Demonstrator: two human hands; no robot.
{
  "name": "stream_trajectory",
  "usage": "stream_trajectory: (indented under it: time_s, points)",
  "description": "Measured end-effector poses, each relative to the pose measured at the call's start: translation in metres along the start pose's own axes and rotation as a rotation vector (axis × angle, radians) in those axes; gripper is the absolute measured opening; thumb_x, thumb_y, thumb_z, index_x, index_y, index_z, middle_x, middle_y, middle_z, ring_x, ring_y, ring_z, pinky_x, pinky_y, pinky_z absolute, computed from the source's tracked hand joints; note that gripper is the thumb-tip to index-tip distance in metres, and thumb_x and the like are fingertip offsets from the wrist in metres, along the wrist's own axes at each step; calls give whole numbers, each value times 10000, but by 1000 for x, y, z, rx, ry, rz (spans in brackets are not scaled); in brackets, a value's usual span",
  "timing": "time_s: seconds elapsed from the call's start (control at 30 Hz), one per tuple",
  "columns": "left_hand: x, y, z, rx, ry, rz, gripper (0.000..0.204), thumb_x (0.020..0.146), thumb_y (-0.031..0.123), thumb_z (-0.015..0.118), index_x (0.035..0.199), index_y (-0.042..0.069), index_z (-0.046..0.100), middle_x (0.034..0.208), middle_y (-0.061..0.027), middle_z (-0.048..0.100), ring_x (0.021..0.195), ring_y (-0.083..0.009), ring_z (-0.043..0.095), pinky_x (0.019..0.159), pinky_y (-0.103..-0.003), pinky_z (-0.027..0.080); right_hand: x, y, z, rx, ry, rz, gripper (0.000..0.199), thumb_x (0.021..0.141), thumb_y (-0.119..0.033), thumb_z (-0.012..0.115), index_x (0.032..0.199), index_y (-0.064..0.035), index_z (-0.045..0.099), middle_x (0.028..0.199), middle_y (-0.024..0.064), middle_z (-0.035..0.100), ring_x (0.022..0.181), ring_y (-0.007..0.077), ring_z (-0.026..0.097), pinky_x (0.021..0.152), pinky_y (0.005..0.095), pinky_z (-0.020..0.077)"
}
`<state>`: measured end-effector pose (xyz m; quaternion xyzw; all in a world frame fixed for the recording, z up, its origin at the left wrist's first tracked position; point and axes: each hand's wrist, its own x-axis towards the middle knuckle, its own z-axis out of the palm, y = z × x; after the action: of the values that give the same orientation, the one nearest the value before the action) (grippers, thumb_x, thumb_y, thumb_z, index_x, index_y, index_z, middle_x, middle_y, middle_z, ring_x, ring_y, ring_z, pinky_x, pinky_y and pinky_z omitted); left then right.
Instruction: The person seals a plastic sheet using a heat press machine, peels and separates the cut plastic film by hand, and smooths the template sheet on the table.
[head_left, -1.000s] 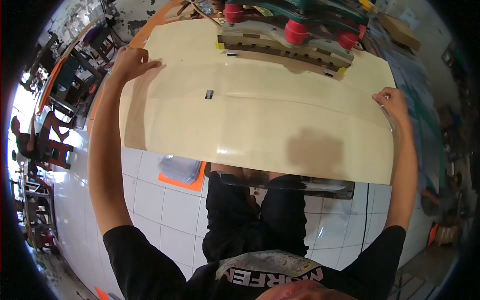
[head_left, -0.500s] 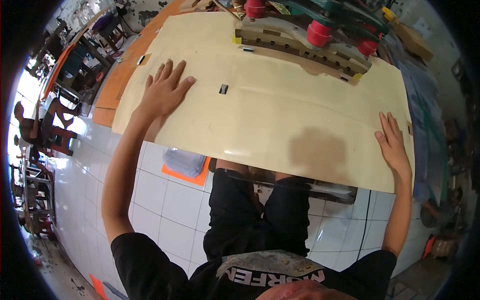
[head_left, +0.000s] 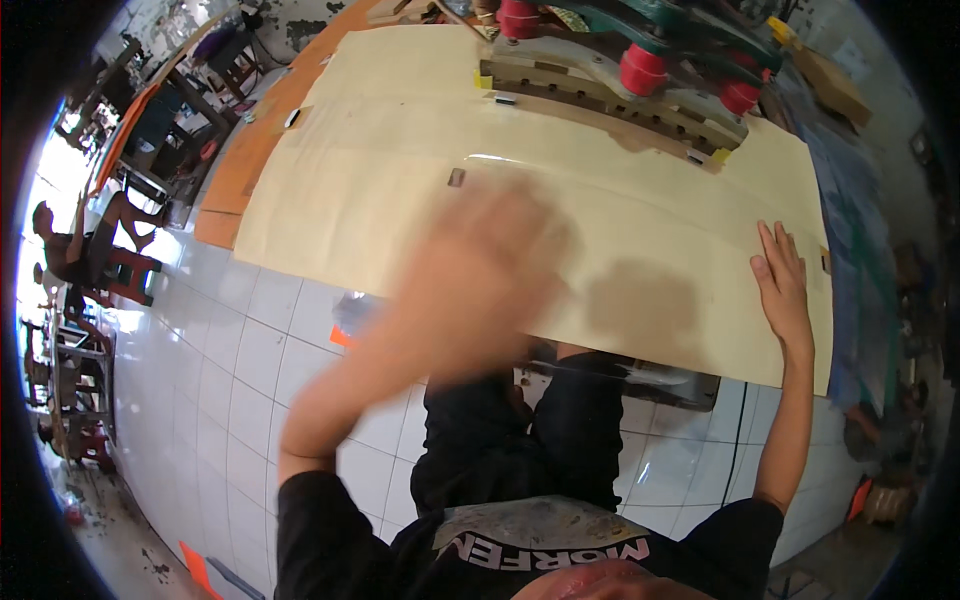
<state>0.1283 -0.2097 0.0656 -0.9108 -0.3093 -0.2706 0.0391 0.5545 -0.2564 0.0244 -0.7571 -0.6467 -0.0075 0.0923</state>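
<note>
A large cream-coloured sheet [head_left: 370,190] lies in front of me over an orange-brown work surface [head_left: 225,200]. My left hand [head_left: 495,265], smeared by motion, is over the middle of this sheet; its fingers cannot be made out. Close to the sheet's right edge, my right hand [head_left: 783,285] rests flat with its fingers stretched out, holding nothing. A small dark rectangular piece [head_left: 456,177] shows just beyond my left hand. At the far side, a press bar [head_left: 610,100] with a row of dark slots hangs over the sheet.
Red cylindrical parts [head_left: 643,70] and a green machine frame [head_left: 610,22] stand above the bar. Bluish clear plastic sheets [head_left: 855,270] lie along the right. Below the near edge are my knees and a tiled floor [head_left: 240,350]. A person [head_left: 70,240] sits far left.
My left hand has lifted from the left part of the sheet and swung right and toward me, over the middle. My right hand stays in nearly the same place.
</note>
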Motion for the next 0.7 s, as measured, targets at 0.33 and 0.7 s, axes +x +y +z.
stream_trajectory:
  time_s: [0.33, 0.7]
  points:
    - [6, 218, 28, -1618, 131, 911, 186, 751, 180, 672, 864, 34, 648, 933, -93, 629, 906, -252, 634, 829, -405, 499, 4, -4, 7, 21, 20, 1, 559, 1002, -495, 395, 1490, -223, 380, 1578, 147, 254, 1476, 332, 162, 1186, 512, 60]
    - [-10, 205, 26, -1662, -86, 922, 195, 790, 206, 668, 876, 31, 658, 933, -108, 648, 902, -270, 648, 809, -401, 514, 0, -7, 4, 14, 16, -1, 575, 998, -515, 388, 1493, -222, 372, 1576, 150, 254, 1477, 329, 159, 1192, 494, 71]
